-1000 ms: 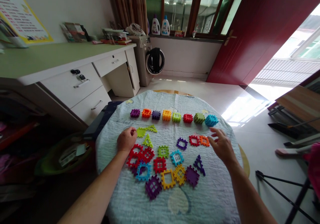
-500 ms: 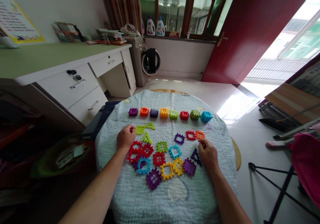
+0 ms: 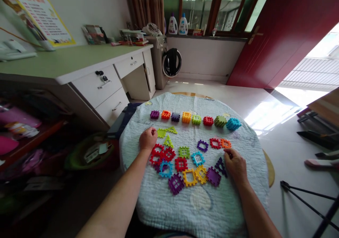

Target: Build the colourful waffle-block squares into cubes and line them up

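My left hand (image 3: 148, 138) rests on the cloth as a loose fist, with nothing visible in it. Just right of its knuckles lies a lime green square building piece (image 3: 161, 133), with lime triangles nearby. My right hand (image 3: 236, 163) lies on the cloth, fingers curled together and no piece showing in them. Its fingertips are close to an orange frame piece (image 3: 226, 143), and a dark purple triangle piece (image 3: 220, 167) lies to their left. Between the hands are several flat notched pieces, among them a blue window piece (image 3: 198, 158) and a yellow frame (image 3: 189, 177).
Several small blocks or stacks stand in a row at the far side, from a purple one (image 3: 154, 114) to a blue one (image 3: 233, 123). A pale blue cloth (image 3: 185, 209) covers the round table. Left stands a desk (image 3: 87, 63); behind, a washing machine (image 3: 159, 59).
The view has turned to the left, so everything appears farther right. Both hands keep their places beside the pieces, and no piece has visibly moved.
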Demonstrator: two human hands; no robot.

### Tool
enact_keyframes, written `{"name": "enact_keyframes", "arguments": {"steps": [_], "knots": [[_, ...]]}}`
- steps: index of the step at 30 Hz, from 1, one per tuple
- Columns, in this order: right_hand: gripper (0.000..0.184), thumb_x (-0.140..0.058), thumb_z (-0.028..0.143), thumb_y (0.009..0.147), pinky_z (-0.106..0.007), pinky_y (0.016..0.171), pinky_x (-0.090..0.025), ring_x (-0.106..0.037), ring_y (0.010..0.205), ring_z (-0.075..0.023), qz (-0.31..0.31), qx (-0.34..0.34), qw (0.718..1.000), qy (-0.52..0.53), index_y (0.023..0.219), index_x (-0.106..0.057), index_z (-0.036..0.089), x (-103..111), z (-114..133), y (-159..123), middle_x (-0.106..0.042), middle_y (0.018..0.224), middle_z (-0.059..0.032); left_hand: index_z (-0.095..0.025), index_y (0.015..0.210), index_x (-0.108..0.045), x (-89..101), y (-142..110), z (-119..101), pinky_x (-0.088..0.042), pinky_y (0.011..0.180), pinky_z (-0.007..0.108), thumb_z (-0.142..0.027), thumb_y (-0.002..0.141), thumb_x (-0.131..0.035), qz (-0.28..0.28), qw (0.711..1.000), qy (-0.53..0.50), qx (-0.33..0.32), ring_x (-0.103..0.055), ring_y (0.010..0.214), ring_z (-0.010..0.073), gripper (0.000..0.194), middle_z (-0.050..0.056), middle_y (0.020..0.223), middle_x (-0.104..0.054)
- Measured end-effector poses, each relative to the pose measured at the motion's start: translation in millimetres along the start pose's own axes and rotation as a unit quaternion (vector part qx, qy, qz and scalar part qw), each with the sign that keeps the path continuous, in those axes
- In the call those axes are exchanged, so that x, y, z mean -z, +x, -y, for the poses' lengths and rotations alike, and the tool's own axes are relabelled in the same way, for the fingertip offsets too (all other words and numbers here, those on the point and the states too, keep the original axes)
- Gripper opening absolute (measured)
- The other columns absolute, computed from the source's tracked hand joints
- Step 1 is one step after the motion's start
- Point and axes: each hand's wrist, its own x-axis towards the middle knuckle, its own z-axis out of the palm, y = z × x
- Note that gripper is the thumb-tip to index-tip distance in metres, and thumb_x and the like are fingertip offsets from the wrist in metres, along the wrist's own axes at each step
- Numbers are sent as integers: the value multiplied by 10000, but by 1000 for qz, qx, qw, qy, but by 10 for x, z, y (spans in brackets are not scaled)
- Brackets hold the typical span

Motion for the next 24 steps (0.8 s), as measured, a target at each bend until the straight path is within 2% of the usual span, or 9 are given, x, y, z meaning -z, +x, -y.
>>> {"name": "enact_keyframes", "arguments": {"steps": [3, 6, 9, 12, 14, 16, 18, 20, 24], "knots": [[332, -453, 400, 765, -330, 688, -451, -594, 677, -193, 15, -6, 1000, -9, 880, -680, 186, 23, 12, 14, -682, 833, -68, -212, 833, -673, -2, 0, 5, -419, 680, 257, -213, 775, -494, -3, 1000, -3, -3, -628, 757, 177, 188, 33, 816, -714], [306, -484, 375, 765, -334, 681, -458, -572, 667, -183, 46, 13, 999, 4, 920, -665, 183, 58, 203, -22, -659, 853, -59, -213, 834, -672, -2, 2, 5, -417, 681, 258, -212, 779, -492, -2, 1000, -4, -5, -629, 757, 177, 188, 33, 815, -713], [258, -515, 324, 807, -350, 802, -465, -579, 843, -198, 91, 110, 988, 54, 985, -647, 191, 54, 693, -202, -642, 979, -74, -213, 835, -671, -5, 6, 6, -416, 682, 258, -211, 781, -496, 0, 1000, -3, -4, -630, 763, 178, 183, 35, 824, -716], [215, -532, 275, 853, -352, 907, -434, -539, 1008, -202, 220, 233, 944, 82, 1031, -647, 240, -47, 1348, -523, -621, 1063, -61, -215, 838, -670, -14, 6, 14, -417, 693, 258, -210, 782, -501, -3, 1000, -1, -5, -631, 777, 179, 178, 36, 837, -718], [365, -623, 304, 814, -381, 951, -410, -490, 1108, -229, 282, 276, 917, 60, 1177, -599, 275, -169, 1724, -742, -574, 1211, -62, -216, 834, -668, -17, 2, 21, -418, 700, 256, -211, 784, -501, -3, 1000, -2, -8, -631, 781, 177, 174, 35, 842, -718], [537, -702, 360, 755, -440, 993, -375, -442, 1177, -273, 308, 296, 904, 26, 1264, -545, 297, -309, 1974, -895, -505, 1325, -74, -217, 837, -666, -15, -5, 27, -418, 705, 254, -210, 788, -497, -3, 1000, -5, -10, -630, 781, 173, 176, 34, 843, -717], [551, -716, 376, 751, -454, 1006, -356, -421, 1199, -282, 323, 309, 895, 2, 1269, -539, 318, -441, 2084, -946, -478, 1358, -65, -219, 845, -666, -8, -13, 30, -419, 709, 251, -210, 792, -493, -2, 1000, -9, -13, -629, 783, 170, 181, 32, 845, -715], [465, -694, 342, 781, -435, 1006, -352, -415, 1205, -268, 320, 307, 896, -17, 1228, -566, 334, -545, 2081, -894, -485, 1348, -48, -221, 851, -665, -2, -18, 32, -420, 712, 250, -215, 794, -494, 0, 1000, -13, -13, -628, 784, 169, 181, 31, 846, -714], [397, -667, 264, 803, -429, 1010, -348, -400, 1219, -275, 276, 264, 923, -49, 1187, -610, 347, -645, 1902, -643, -497, 1331, -53, -220, 851, -665, -10, -10, 42, -419, 711, 255, -221, 794, -496, 4, 1000, -11, -11, -629, 792, 173, 178, 32, 851, -715]]}}
